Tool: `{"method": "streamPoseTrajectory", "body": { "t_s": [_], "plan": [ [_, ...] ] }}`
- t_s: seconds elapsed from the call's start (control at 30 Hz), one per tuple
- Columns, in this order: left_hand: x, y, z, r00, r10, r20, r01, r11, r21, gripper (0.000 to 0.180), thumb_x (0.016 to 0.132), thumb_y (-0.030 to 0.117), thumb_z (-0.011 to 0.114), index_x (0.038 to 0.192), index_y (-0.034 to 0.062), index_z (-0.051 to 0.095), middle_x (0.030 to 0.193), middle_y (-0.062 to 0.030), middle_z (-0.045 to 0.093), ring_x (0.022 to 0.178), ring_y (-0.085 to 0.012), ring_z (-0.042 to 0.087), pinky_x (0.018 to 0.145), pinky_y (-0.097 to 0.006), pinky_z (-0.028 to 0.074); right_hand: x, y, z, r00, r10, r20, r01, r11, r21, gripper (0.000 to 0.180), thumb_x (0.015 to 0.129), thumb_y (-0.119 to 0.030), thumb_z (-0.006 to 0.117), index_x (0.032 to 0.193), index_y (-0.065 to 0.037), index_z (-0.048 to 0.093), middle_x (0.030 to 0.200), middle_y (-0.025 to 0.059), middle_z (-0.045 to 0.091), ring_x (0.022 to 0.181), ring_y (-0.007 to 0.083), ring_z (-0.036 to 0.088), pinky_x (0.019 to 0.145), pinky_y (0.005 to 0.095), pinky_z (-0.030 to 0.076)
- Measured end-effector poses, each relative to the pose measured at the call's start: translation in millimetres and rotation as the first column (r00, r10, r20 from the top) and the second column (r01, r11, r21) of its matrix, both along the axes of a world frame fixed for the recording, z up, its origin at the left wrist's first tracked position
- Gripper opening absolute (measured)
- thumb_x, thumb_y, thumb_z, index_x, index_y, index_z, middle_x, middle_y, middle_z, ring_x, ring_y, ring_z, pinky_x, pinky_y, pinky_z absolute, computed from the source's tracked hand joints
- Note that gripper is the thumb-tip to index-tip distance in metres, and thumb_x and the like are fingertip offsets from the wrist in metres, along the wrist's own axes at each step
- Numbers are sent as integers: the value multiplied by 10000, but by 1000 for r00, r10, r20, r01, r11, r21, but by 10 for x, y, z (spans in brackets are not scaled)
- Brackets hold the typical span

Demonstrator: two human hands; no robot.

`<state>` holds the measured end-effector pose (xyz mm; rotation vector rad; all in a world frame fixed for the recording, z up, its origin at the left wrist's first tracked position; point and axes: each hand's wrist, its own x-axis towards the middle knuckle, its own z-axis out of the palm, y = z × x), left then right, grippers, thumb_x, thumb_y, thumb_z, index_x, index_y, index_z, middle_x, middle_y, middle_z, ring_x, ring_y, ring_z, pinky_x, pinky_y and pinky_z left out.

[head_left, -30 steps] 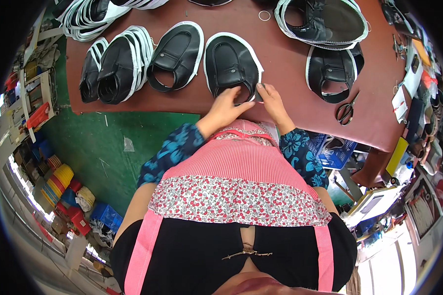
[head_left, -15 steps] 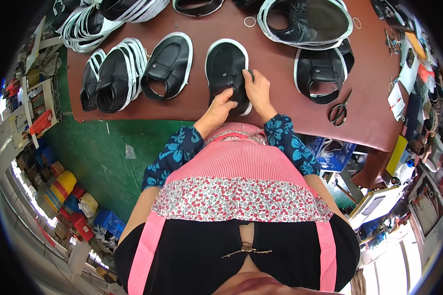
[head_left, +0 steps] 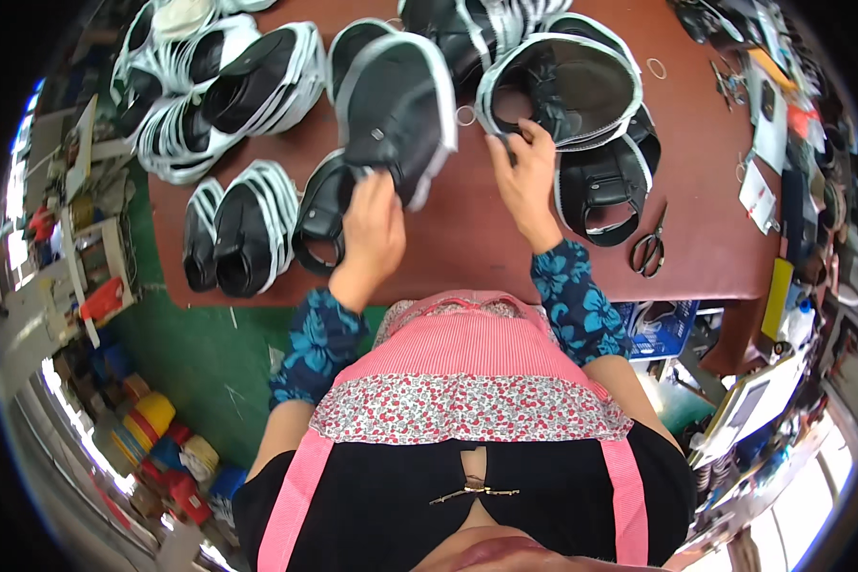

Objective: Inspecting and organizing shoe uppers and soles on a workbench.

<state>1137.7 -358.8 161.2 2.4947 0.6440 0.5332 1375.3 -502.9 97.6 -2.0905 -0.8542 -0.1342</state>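
My left hand (head_left: 374, 227) is closed on the heel end of a black shoe upper (head_left: 396, 124) with a white rim, raised and tilted over the table, blurred by motion. Behind and below it another black upper (head_left: 326, 205) is partly covered. My right hand (head_left: 526, 181) reaches forward, its thumb and fingers bent and apart, at the near edge of a stack of black, white-edged uppers (head_left: 596, 91). A small dark patch shows between its fingers; I cannot tell what it is. Whether the fingertips touch the stack is unclear. Beneath that stack lies one more upper (head_left: 605, 186).
Nested uppers (head_left: 253, 234) stand at the table's near left, with larger piles (head_left: 191, 124) behind them. Black-handled scissors (head_left: 648, 250) lie on the brown table (head_left: 467, 262) at right. A pale ring (head_left: 656, 69) rests farther back. A blue crate (head_left: 663, 324) is below the edge.
My left hand has lifted the upper off the table, forward and to the left. My right hand has let go of it and moved right to the stack. The view has shifted.
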Motion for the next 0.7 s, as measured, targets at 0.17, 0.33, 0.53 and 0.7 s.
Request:
{"method": "streamPoseTrajectory", "body": {
  "t_s": [0.17, 0.33, 0.53, 0.7],
  "plan": [
    [806, 1501, -875, 970, 100, -220, -48, 973, 228, 387, 989, 56, 709, 1364, -1, 634, 1224, -192, 638, 1156, -430, 641, 969, -539, 555, 47, 939, -479, 984, 19, -179, -93, 906, -414, 330, 977, -416, 819, 1106, -123, 898, 1571, 287, 621, 1340, 493, 638, 1134, 553, 528],
    [1279, 1392, -880, 976, 96, 193, -86, 994, -63, 292, 1018, 173, 819, 1238, 11, 714, 1146, -154, 673, 1035, -327, 700, 947, -450, 579, 125, 637, -613, 960, -54, -276, 5, 985, -174, 207, 1000, -265, 791, 1086, -97, 876, 1089, 190, 792, 1063, 410, 754, 940, 529, 578],
    [792, 701, -827, 972, 209, -107, 45, -613, -789, 477, 1138, 330, 698, 1466, -17, 691, 1393, -129, 775, 1220, -241, 764, 1045, -390, 598, -729, 23, 335, 569, 442, -693, -419, 881, 218, 211, 1031, -264, 813, 1162, -114, 886, 1076, 186, 763, 1022, 344, 752, 926, 431, 586],
    [168, 126, -129, 987, -159, 18, 42, 151, -988, 358, 1002, 102, 845, 1334, -14, 774, 1225, -110, 840, 1131, -173, 774, 999, -363, 609, -882, -658, 581, 244, 363, -899, -185, 928, 325, 288, 1065, -266, 749, 1109, -4, 860, 1611, 105, 560, 1139, 221, 705, 1018, 387, 546]
  ]
}}
